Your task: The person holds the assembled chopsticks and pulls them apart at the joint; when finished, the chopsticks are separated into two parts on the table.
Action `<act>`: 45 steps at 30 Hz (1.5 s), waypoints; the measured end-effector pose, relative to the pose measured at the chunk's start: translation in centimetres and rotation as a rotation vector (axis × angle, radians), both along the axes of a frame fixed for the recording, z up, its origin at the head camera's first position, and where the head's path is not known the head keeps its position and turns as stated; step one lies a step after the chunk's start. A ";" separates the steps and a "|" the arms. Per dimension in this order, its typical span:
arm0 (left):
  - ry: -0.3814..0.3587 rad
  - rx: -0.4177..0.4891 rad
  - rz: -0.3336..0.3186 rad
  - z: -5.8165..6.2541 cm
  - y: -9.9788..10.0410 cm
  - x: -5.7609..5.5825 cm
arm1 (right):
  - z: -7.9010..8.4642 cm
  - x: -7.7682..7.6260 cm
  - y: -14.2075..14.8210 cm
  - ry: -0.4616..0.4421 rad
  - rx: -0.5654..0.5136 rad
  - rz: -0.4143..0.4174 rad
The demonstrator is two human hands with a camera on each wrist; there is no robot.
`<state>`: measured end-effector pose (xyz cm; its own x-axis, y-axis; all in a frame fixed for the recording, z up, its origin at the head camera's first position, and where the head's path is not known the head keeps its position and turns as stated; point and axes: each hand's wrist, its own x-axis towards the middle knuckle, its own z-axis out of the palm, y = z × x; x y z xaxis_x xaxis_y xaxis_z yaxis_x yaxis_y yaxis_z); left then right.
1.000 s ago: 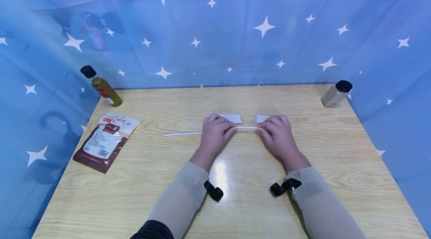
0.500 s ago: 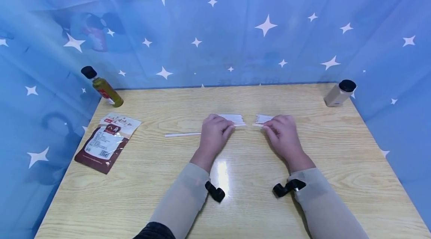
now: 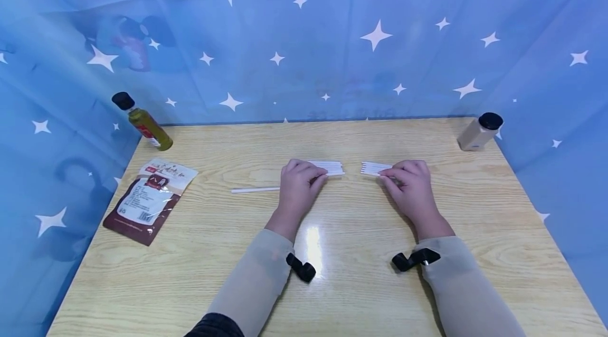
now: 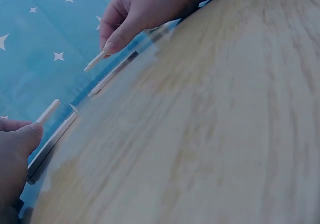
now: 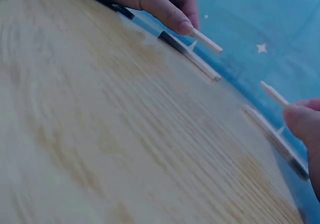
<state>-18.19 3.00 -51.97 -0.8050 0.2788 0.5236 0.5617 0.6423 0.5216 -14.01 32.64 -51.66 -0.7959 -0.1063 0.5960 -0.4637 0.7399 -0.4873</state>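
Observation:
In the head view my left hand (image 3: pixel 300 189) pinches a short white stick (image 4: pixel 48 111) between thumb and fingers, its end pointing right. My right hand (image 3: pixel 415 189) pinches another short white stick (image 5: pixel 273 93), pointing left towards the first; a gap separates the two. Behind the left fingers lies a row of white sticks (image 3: pixel 326 165) side by side on the table, partly hidden by that hand. A second row (image 3: pixel 372 166) lies by the right fingertips, also partly covered. One longer white stick (image 3: pixel 255 190) extends leftward from beneath or behind the left hand.
The wooden table (image 3: pixel 228 263) carries an oil bottle (image 3: pixel 149 128) at back left and a brown-and-white pouch (image 3: pixel 151 200) in front of it. At back right stands a black-capped jar (image 3: pixel 480 132). A blue starry cloth (image 3: pixel 323 36) hangs behind.
One second ago a single white stick spanned both hands. Now each hand holds a separate piece; the right hand has moved right and the left slightly left. The longer stick stayed put.

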 end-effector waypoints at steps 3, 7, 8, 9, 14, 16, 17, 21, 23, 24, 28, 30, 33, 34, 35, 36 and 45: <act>-0.003 -0.014 -0.003 0.1 0.1 0.0 | 0.0 -0.1 -0.2 -0.005 0.017 0.001; -0.006 -0.035 0.022 0.2 0.3 -0.1 | 0.0 -0.4 -0.4 -0.016 0.046 -0.009; -0.006 -0.040 0.036 0.2 0.3 -0.2 | 0.0 -0.4 -0.4 -0.019 0.052 -0.011; -0.006 -0.045 0.048 0.1 0.4 -0.2 | 0.0 -0.5 -0.4 -0.022 0.061 -0.014; -0.019 -0.069 0.083 0.1 0.6 -0.4 | -0.1 -0.9 -0.2 -0.037 0.089 -0.030; -0.020 -0.081 0.082 0.1 0.7 -0.4 | -0.2 -0.9 -0.2 -0.042 0.092 -0.036; -0.018 -0.084 0.083 0.1 0.7 -0.4 | -0.1 -0.9 -0.2 -0.043 0.092 -0.037; 0.009 -0.082 0.082 -0.1 0.7 -0.5 | -0.1 -1.0 -0.3 -0.037 0.094 -0.034; 0.023 -0.072 0.084 -0.1 0.7 -0.5 | 0.0 -1.0 -0.4 -0.036 0.100 -0.027; 0.030 -0.066 0.084 -0.1 0.7 -0.4 | 0.0 -1.1 -0.4 -0.036 0.103 -0.026; 0.049 -0.047 0.070 -0.2 0.8 -0.4 | 0.1 -1.1 -0.4 -0.046 0.115 -0.030; 0.050 -0.044 0.058 -0.2 0.8 -0.3 | 0.2 -1.1 -0.3 -0.052 0.121 -0.035; 0.040 -0.049 0.050 -0.3 0.9 -0.3 | 0.3 -0.9 -0.2 -0.062 0.122 -0.039; 0.034 -0.051 0.050 -0.3 0.9 -0.3 | 0.3 -0.9 -0.2 -0.064 0.122 -0.040; 0.030 -0.055 0.050 -0.3 1.0 -0.2 | 0.3 -0.8 -0.1 -0.066 0.121 -0.041; 0.026 -0.058 0.049 -0.3 1.0 -0.2 | 0.3 -0.8 -0.1 -0.068 0.119 -0.043; 0.074 -0.016 0.050 -0.3 0.8 0.2 | 0.2 -0.4 -0.7 -0.096 0.095 -0.075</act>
